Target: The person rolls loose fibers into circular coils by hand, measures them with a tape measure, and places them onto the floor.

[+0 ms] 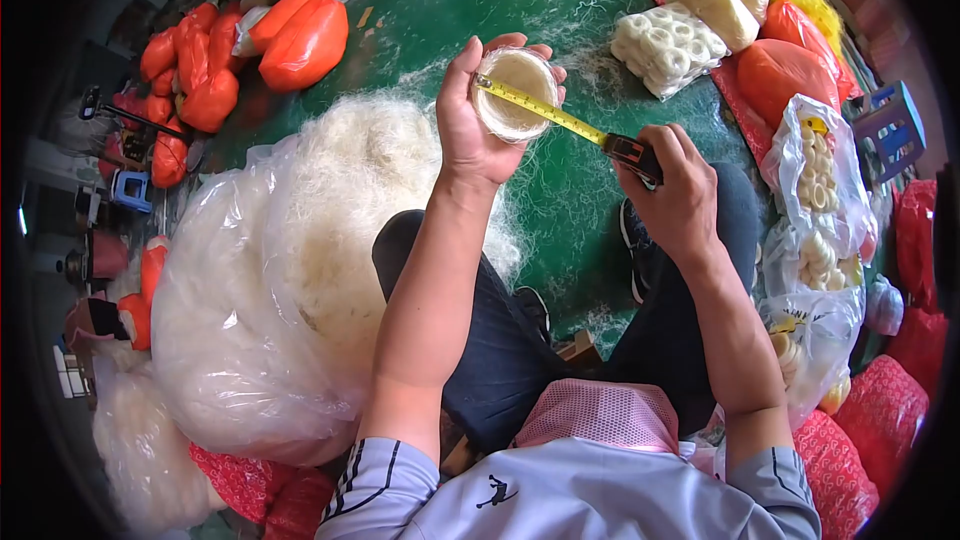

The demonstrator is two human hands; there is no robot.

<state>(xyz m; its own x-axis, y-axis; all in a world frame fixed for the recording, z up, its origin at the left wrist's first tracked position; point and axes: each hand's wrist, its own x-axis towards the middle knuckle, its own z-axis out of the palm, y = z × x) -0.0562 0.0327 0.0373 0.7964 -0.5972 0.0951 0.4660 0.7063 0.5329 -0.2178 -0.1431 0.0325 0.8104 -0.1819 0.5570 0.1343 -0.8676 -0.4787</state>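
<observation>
My left hand (468,145) is raised palm up, its thumb and fingers curled around a small round bowl of pale, straw-like fibre (514,126). The bowl's opening faces up towards me. My right hand (682,198) grips a black and orange tape measure (630,157) just right of the bowl. Its yellow blade (573,122) is pulled out and lies across the bowl's opening, with the end at the left rim near my left thumb. Below and left of my left hand, a big heap of loose cream fibre (345,210) spills from a clear plastic bag (215,290).
Orange bags (305,45) lie at the far left. A clear bag of pale rings (670,48) sits at the back right. Further right are plastic bags of coiled pieces (818,175) and a purple stool (890,130). Stray fibres litter the green floor (590,240).
</observation>
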